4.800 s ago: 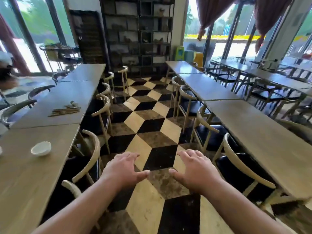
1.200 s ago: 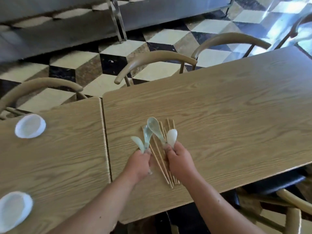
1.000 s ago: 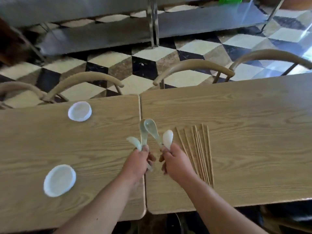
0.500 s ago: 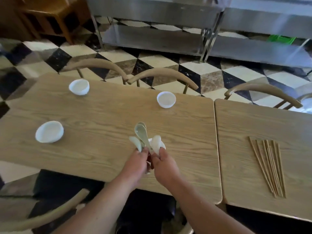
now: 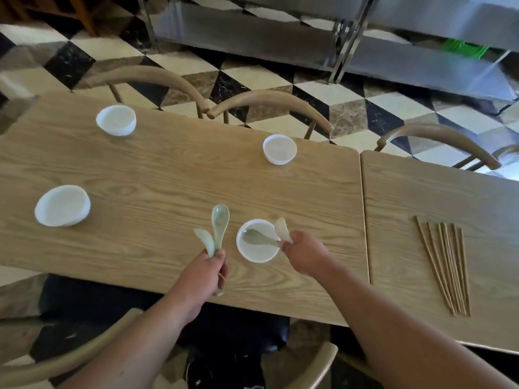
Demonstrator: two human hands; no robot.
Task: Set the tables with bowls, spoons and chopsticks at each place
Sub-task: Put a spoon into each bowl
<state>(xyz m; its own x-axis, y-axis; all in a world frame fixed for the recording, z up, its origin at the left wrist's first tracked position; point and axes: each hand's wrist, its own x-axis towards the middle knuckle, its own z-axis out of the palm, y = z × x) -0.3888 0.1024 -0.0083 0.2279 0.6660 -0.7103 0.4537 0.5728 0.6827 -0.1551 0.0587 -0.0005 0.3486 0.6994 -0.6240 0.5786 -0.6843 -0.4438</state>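
Several white bowls stand on the wooden table (image 5: 157, 175): one at the far left (image 5: 116, 123), one at the far middle (image 5: 279, 149), one at the near left (image 5: 62, 205), one near me (image 5: 257, 252). My left hand (image 5: 209, 266) is shut on two pale green spoons (image 5: 219, 224) that point upward. My right hand (image 5: 302, 254) grips a white spoon (image 5: 281, 230) and the handle of a green spoon (image 5: 254, 237) whose scoop lies inside the near bowl. Several wooden chopsticks (image 5: 446, 265) lie in a loose bundle on the adjoining table at the right.
Curved wooden chair backs (image 5: 269, 101) line the far side of the tables, and another chair (image 5: 70, 357) is below me at the near edge. Steel shelving (image 5: 345, 32) stands beyond on the checkered floor. A seam (image 5: 363, 214) separates the two tables.
My hands have drawn apart. My right hand has lowered one green spoon into the near bowl, which was hidden behind the hands before. The left hand still holds two spoons.
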